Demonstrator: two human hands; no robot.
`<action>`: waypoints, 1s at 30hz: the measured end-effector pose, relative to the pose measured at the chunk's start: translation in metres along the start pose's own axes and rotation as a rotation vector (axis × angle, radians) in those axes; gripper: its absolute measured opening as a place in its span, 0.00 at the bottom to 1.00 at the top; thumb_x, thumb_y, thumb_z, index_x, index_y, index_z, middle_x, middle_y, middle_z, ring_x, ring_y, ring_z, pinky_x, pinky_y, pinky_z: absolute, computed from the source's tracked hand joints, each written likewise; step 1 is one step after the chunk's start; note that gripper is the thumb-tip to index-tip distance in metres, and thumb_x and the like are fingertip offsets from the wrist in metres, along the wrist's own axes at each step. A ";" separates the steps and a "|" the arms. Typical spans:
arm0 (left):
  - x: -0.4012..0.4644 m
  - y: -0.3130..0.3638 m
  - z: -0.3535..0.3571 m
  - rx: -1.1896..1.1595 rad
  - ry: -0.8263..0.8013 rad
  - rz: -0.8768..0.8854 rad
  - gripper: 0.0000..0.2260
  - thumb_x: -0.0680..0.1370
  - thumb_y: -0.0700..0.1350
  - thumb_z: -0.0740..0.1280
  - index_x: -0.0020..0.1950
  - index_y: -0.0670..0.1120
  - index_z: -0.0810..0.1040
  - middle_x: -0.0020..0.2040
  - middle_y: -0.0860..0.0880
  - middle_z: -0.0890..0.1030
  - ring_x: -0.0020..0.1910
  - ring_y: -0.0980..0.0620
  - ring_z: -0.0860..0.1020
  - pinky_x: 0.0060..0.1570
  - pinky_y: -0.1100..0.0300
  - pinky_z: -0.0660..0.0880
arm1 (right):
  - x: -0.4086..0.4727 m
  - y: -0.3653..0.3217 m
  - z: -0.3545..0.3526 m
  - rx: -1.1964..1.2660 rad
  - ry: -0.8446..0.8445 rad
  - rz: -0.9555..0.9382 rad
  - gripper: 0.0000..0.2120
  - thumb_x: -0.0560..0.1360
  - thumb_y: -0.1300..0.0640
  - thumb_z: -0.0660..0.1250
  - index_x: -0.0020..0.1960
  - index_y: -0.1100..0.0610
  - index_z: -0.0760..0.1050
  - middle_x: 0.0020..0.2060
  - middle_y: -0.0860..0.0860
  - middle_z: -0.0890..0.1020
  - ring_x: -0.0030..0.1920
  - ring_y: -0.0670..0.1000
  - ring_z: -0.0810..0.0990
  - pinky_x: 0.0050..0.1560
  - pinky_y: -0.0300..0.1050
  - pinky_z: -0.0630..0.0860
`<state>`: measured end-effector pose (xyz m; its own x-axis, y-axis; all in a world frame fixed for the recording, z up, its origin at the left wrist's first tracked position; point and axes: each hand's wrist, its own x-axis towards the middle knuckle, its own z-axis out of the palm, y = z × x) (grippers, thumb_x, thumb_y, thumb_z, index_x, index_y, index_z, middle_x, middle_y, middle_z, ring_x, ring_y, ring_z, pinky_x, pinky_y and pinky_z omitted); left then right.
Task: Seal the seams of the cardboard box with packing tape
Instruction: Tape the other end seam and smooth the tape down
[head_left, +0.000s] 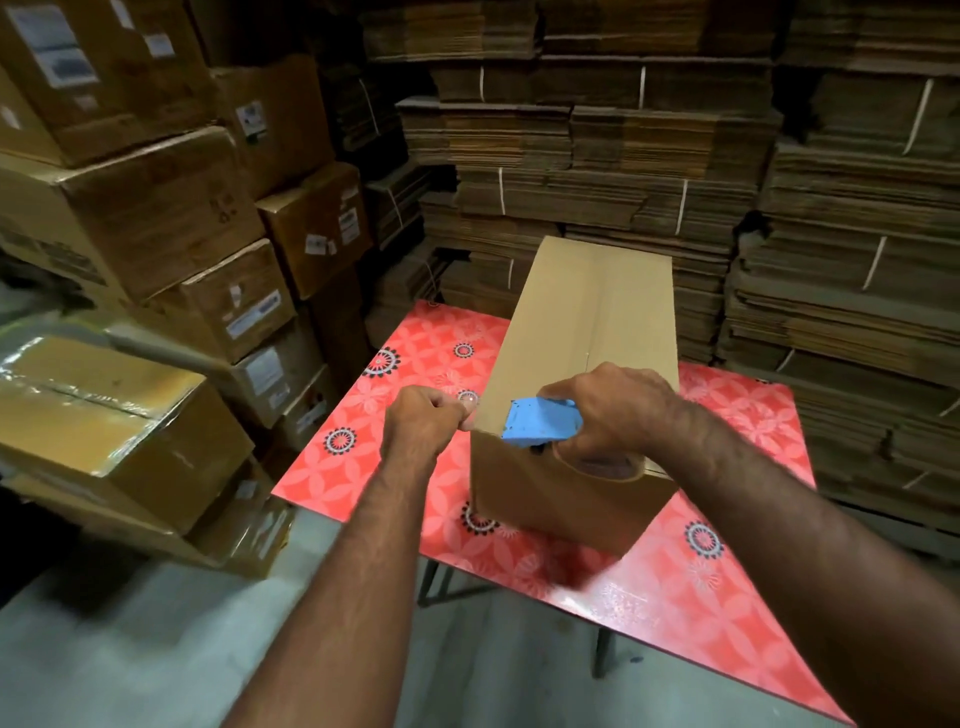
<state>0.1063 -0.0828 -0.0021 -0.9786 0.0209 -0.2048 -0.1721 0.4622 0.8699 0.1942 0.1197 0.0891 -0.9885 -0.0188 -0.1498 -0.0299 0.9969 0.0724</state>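
Head view showed the right hand wrapped around the tape dispenser on the light, stiff box; left hand pinched, likely the tape end.

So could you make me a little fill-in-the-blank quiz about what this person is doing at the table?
1. The right hand grips a tape dispenser coloured ____.
2. The cardboard box stands on a table whose cover is ____ with flower patterns.
3. The left hand is pinched shut beside the box's near ____ corner.

Missing words: blue; red; left
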 end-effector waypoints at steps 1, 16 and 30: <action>0.003 -0.004 0.000 0.002 -0.010 -0.002 0.08 0.64 0.54 0.71 0.31 0.51 0.84 0.31 0.47 0.84 0.28 0.48 0.72 0.33 0.48 0.78 | 0.002 -0.003 -0.001 0.001 -0.019 0.002 0.33 0.67 0.34 0.70 0.71 0.37 0.69 0.55 0.48 0.81 0.55 0.54 0.79 0.43 0.48 0.72; 0.018 -0.019 0.006 -0.073 -0.152 -0.071 0.06 0.64 0.51 0.73 0.29 0.51 0.84 0.31 0.46 0.84 0.33 0.48 0.77 0.41 0.48 0.81 | 0.018 -0.027 -0.011 -0.126 -0.153 0.031 0.33 0.67 0.31 0.69 0.70 0.38 0.70 0.55 0.46 0.81 0.55 0.52 0.79 0.44 0.48 0.74; 0.009 -0.035 -0.011 0.031 0.033 0.056 0.08 0.75 0.43 0.68 0.53 0.49 0.82 0.51 0.49 0.84 0.48 0.49 0.80 0.52 0.57 0.77 | 0.024 -0.036 -0.007 -0.168 -0.187 0.065 0.29 0.67 0.30 0.67 0.66 0.37 0.71 0.50 0.43 0.80 0.46 0.50 0.74 0.41 0.47 0.71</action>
<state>0.1020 -0.1083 -0.0295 -0.9899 0.0183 -0.1406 -0.1139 0.4884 0.8652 0.1706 0.0832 0.0899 -0.9450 0.0745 -0.3184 -0.0072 0.9688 0.2479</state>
